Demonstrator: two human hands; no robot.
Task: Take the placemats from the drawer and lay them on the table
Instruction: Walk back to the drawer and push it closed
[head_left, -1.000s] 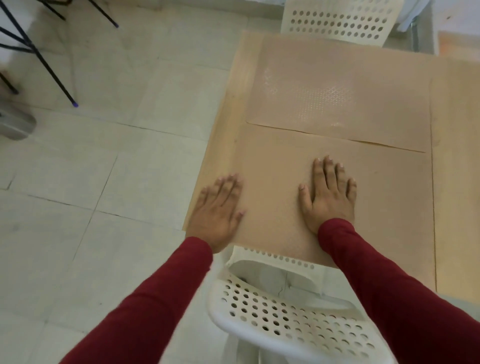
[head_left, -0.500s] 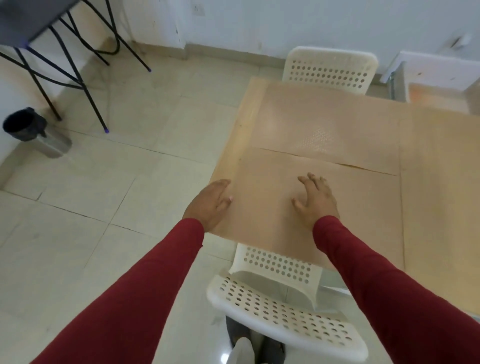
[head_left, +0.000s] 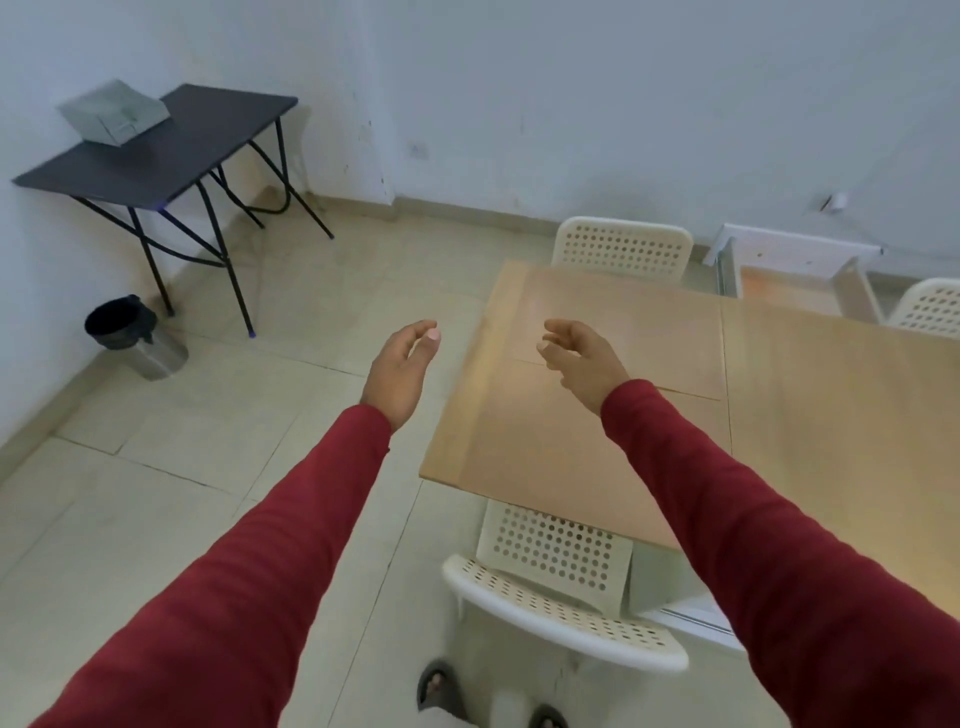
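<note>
Two tan placemats lie flat on the light wooden table (head_left: 831, 405), edge to edge at its left end: the near placemat (head_left: 550, 436) and the far placemat (head_left: 628, 322). My left hand (head_left: 400, 369) hovers in the air left of the table's edge, over the floor, fingers loosely curled and holding nothing. My right hand (head_left: 576, 358) is raised above the seam between the two mats, fingers apart, empty. An open white drawer (head_left: 795, 270) with a wooden bottom stands behind the table at the back right.
A white perforated chair (head_left: 561, 587) is tucked under the near table edge in front of me. Another chair (head_left: 623, 249) stands at the far side and a third (head_left: 930, 306) at the right. A black folding table (head_left: 156, 145) with a grey box (head_left: 114, 114) and a bin (head_left: 130, 338) stand at the left wall.
Both hands have lifted off the near placemat and now hover in the air. My head has tilted up, showing the wall and the black table.
</note>
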